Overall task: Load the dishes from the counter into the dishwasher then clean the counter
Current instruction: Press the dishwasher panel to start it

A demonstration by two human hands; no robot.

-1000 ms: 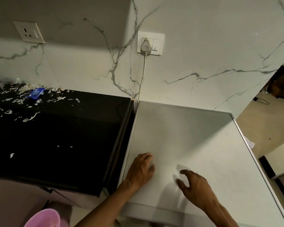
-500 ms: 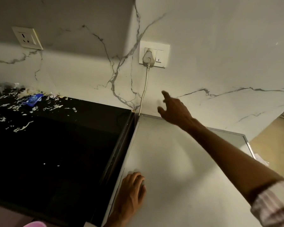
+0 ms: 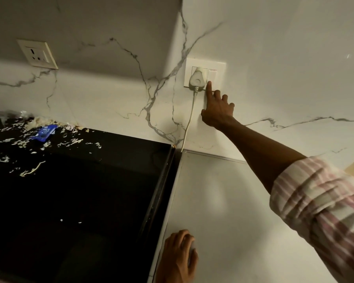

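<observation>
Nearest me, my left hand (image 3: 179,255) rests flat on the dishwasher top (image 3: 233,211), holding nothing. Scraps (image 3: 35,139) litter the black bench (image 3: 80,190). Farther, my right hand (image 3: 218,110) points one finger at the switch (image 3: 212,75); slipping, I'd knock the plug (image 3: 197,81).

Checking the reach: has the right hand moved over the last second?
Yes. The right hand rose off the white top to the wall switch plate.

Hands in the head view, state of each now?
Left hand: open, resting flat on the pale grey appliance top.
Right hand: index finger on the white wall switch, holding nothing.
</observation>
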